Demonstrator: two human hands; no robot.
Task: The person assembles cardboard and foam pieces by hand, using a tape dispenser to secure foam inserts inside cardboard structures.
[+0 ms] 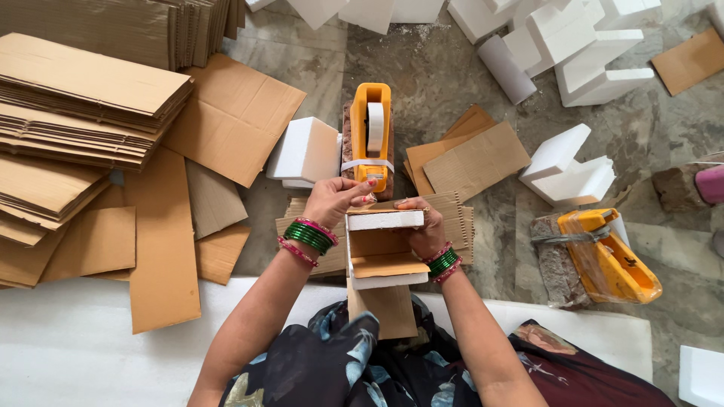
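A foam-and-cardboard bundle (pixel 383 252) sits upright above the lap; the right hand (pixel 424 226) grips its far side; the left hand (pixel 335 200) pinches tape at the yellow dispenser (pixel 370 132) just beyond; cardboard stacks (pixel 83 105) lie left.

Right hand (pixel 424 226) is mostly tucked behind the foam-and-cardboard block (pixel 385 252), so can't see its fingers or grip. Cardboard stack (pixel 83 98) runs off the left edge. Pink thing (pixel 710 184) at the right edge is cut off, no idea what it is.
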